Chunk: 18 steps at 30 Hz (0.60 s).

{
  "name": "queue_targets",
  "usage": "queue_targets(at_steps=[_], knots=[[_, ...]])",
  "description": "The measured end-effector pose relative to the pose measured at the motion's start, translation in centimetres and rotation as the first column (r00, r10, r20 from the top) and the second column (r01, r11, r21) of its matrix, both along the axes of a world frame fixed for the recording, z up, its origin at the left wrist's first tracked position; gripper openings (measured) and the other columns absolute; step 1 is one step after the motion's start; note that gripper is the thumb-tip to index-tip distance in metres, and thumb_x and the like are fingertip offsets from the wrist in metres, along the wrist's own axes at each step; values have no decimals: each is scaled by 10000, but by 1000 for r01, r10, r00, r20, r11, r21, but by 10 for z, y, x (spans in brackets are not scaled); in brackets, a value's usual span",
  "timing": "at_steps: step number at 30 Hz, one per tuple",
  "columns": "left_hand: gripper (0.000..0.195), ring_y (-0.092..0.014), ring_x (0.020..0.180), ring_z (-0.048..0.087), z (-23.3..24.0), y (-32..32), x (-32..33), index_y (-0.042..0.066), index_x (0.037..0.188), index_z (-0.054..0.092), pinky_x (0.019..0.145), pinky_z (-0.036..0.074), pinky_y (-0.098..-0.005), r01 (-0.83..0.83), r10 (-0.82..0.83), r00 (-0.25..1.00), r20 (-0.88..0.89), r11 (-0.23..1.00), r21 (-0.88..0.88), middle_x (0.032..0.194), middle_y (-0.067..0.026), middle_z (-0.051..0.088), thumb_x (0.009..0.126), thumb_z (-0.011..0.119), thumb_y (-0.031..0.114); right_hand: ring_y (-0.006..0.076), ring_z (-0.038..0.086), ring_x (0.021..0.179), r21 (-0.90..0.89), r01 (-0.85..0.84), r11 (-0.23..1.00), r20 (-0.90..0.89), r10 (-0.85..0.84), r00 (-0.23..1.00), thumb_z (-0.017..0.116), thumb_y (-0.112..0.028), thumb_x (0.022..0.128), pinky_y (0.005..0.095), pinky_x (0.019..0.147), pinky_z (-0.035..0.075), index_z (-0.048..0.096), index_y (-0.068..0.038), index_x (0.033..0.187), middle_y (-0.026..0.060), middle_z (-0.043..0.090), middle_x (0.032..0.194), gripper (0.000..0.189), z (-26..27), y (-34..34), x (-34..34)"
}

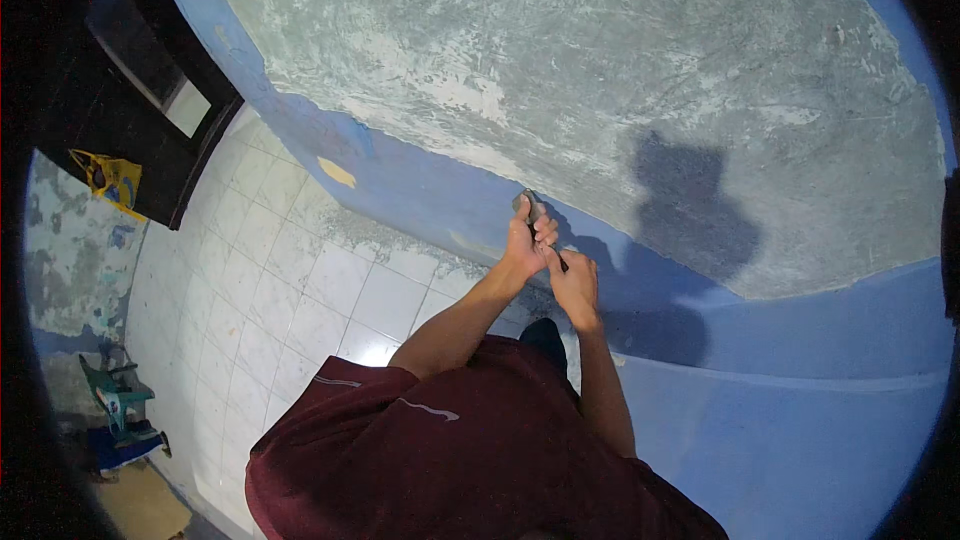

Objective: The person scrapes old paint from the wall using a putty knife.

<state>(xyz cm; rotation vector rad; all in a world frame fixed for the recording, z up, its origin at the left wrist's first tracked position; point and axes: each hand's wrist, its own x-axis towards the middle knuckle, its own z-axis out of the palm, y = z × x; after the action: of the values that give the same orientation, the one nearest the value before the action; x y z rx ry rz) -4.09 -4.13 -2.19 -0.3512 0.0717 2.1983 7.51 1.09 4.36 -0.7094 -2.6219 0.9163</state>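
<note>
Before me stands a wall with a large patch of bare grey plaster (465,37) bordered by blue paint (442,180). My left hand (527,244) grips a small scraper-like tool (529,199) near its greyish, flat head, which shows above the thumb near the lower border of the patch. My right hand (576,285) is closed round the tool's dark handle, just below and to the right of the left hand. Fingers hide much of the tool, so its exact kind and whether it touches the wall cannot be told.
White floor tiles (322,322) with grey dust (390,240) run along the wall's foot. A dark door (142,90) with a yellow bag (116,180) is at the upper left. A green plastic chair (120,394) stands at the far left, above a tan flat sheet (142,499).
</note>
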Motion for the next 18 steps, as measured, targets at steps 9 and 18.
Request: queue_targets(at_steps=[9, 18], knots=[[389, -130, 477, 341, -5, 5, 4, 105, 845, 530, 439, 301, -279, -18, 18, 1000, -2, 999, 49, 563, 3, 387, 988, 471, 462, 471, 541, 650, -6, 38, 999, -19, -38, 999, 619, -287, 900, 478, 574, 400, 545, 68, 703, 274, 534, 682, 412, 1, -1, 4], [401, -117, 476, 339, 2, 0, -2, 100, 845, 522, 433, 291, -263, -48, 49, 998, -27, 999, 25, 558, 11, 387, 978, 486, 476, 483, 586, 738, -21, 13, 1000, 58, -12, 998, 603, -304, 910, 497, 623, 450, 601, 43, 789, 288, 591, 731, 368, 6, -3, -3]])
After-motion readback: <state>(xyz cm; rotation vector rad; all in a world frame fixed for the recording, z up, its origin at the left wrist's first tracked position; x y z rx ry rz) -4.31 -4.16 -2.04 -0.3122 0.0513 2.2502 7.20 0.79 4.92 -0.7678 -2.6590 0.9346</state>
